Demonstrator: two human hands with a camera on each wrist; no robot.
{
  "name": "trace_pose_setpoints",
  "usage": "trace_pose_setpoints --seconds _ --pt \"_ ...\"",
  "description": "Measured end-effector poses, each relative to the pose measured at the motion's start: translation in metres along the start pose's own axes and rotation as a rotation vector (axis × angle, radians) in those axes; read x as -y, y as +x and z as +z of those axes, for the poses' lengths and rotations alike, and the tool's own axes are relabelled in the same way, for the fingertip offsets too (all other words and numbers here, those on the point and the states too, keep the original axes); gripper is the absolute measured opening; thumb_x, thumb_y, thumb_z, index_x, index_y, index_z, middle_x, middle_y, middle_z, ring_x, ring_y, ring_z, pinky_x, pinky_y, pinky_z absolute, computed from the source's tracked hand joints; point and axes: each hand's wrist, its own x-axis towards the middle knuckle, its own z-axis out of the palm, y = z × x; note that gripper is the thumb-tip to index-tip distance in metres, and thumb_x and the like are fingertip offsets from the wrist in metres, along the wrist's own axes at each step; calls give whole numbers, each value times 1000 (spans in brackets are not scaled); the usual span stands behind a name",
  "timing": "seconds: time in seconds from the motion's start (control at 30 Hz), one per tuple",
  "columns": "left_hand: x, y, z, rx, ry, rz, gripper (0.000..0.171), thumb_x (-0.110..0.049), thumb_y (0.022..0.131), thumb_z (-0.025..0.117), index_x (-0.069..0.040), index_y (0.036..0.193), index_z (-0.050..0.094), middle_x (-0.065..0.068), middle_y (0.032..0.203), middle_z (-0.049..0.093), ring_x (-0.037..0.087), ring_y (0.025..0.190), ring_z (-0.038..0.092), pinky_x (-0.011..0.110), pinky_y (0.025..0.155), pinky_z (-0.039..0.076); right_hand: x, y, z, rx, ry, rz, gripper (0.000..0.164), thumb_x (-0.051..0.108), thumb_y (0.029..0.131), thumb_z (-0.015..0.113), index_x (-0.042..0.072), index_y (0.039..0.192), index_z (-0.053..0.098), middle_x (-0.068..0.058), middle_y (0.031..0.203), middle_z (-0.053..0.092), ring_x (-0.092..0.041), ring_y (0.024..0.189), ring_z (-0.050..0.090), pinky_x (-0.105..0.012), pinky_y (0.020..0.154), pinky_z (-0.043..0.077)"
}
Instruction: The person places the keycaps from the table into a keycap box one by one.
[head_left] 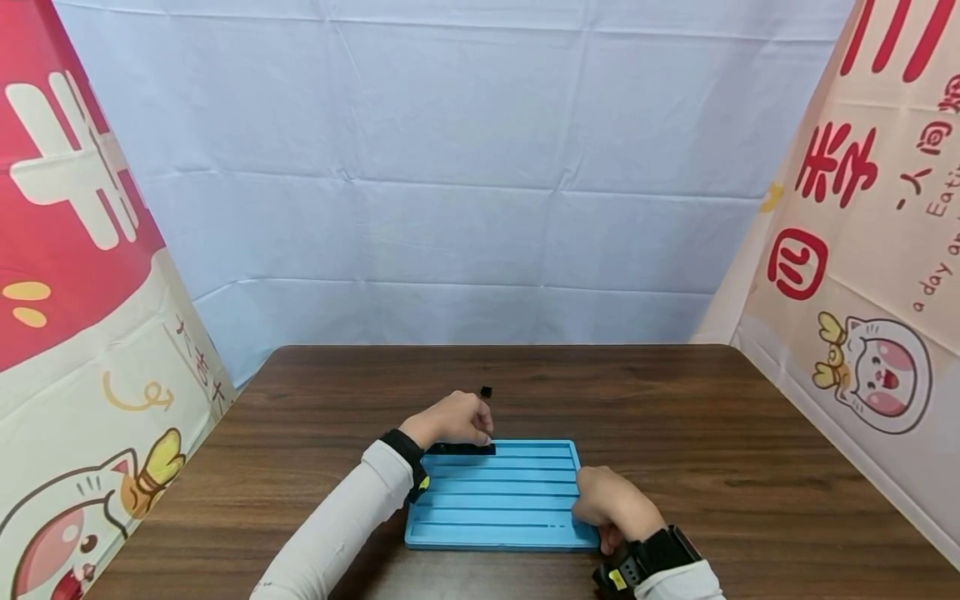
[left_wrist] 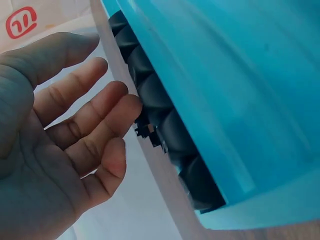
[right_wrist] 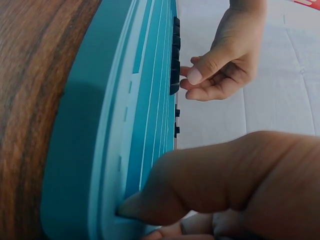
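Note:
A light-blue grooved tray lies on the table. Several black keycap-like blocks stand side by side along its far groove, from the left end to about the middle. Over that row is my left hand, its fingers loosely bent with nothing held between them. In the left wrist view a fingertip is close to the blocks or touching them; I cannot tell which. My right hand grips the tray's near right corner, thumb pressed on the rim and the other fingers partly hidden below.
Beyond the tray, a small black piece lies on the brown wooden table. A pale blue cloth hangs behind the table, with printed cloths at the sides.

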Motion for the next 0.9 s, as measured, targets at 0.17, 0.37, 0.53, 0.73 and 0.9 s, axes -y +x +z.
trace_pose_setpoints --seconds 0.17,0.37,0.53,0.73,0.9 --pt "2 2 -3 -7 13 1 9 -13 85 69 -10 93 69 -7 84 62 9 79 58 26 69 48 0 -1 1 -7 -5 -7 18 -4 82 55 -11 99 56 -12 43 53 -14 30 50 -25 31 39" --pt "3 6 -7 -20 1 8 10 -12 85 69 -9 94 69 -7 80 59 9 74 55 27 67 46 0 0 1 -13 -5 -3 17 -4 83 55 -11 98 57 -13 42 54 -13 30 50 -25 30 39" --pt "3 7 -8 -14 -10 8 13 -12 85 69 -7 97 68 -7 79 57 9 71 53 28 66 45 0 -1 1 -8 -10 5 13 -4 83 55 -11 93 58 -13 42 54 -13 29 50 -24 30 39" --pt "5 10 -7 -21 -7 -19 13 -13 85 69 -7 96 69 -6 78 56 10 71 53 28 66 45 0 0 1 4 -6 7 11 -4 84 55 -10 92 58 -13 42 54 -14 29 49 -25 30 39" --pt "9 16 -9 -60 16 -81 14 -15 85 70 -9 98 69 -5 83 57 12 76 54 29 69 45 -1 1 1 2 -11 5 11 -4 84 55 -9 93 59 -13 42 54 -14 30 49 -25 31 39"
